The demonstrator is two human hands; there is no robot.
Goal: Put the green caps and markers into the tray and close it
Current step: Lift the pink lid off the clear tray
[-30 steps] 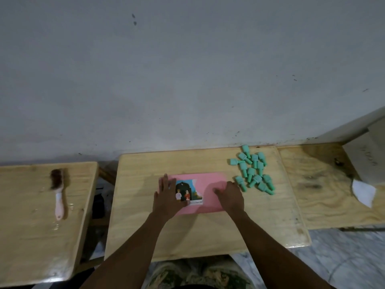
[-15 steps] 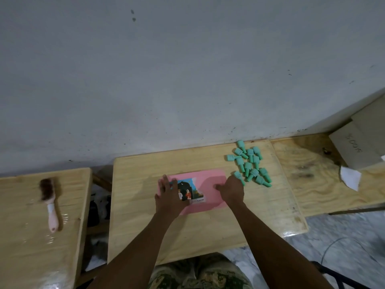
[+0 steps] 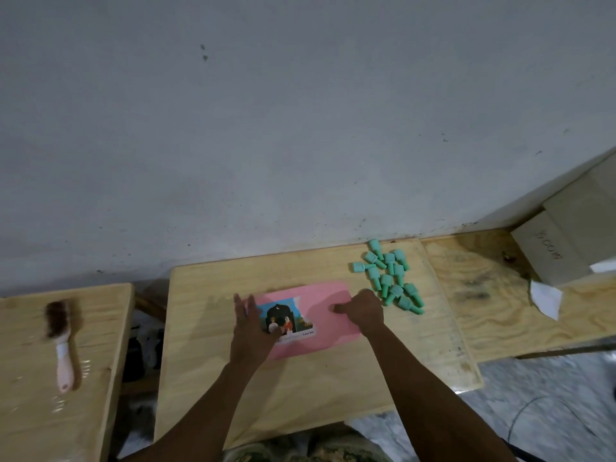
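Observation:
A flat pink tray [image 3: 328, 311] with a picture label lies shut in the middle of the wooden table [image 3: 300, 388]. My left hand [image 3: 251, 328] rests flat on its left part, fingers spread over the label's edge. My right hand [image 3: 365, 311] sits at the tray's right edge with fingers curled and the thumb on the pink lid; I cannot see whether it grips the edge. A heap of several green caps [image 3: 390, 278] lies just right of the tray, close to my right hand. No markers are visible.
A brush with a pink handle [image 3: 61, 341] lies on the wooden table to the left. On the right table stand a cardboard box [image 3: 563, 241] and a white scrap of paper [image 3: 546, 298]. A grey wall runs behind the tables.
Both hands stay on the pink tray. My right hand's fingers have curled in at the tray's right edge. The camera view has shifted slightly.

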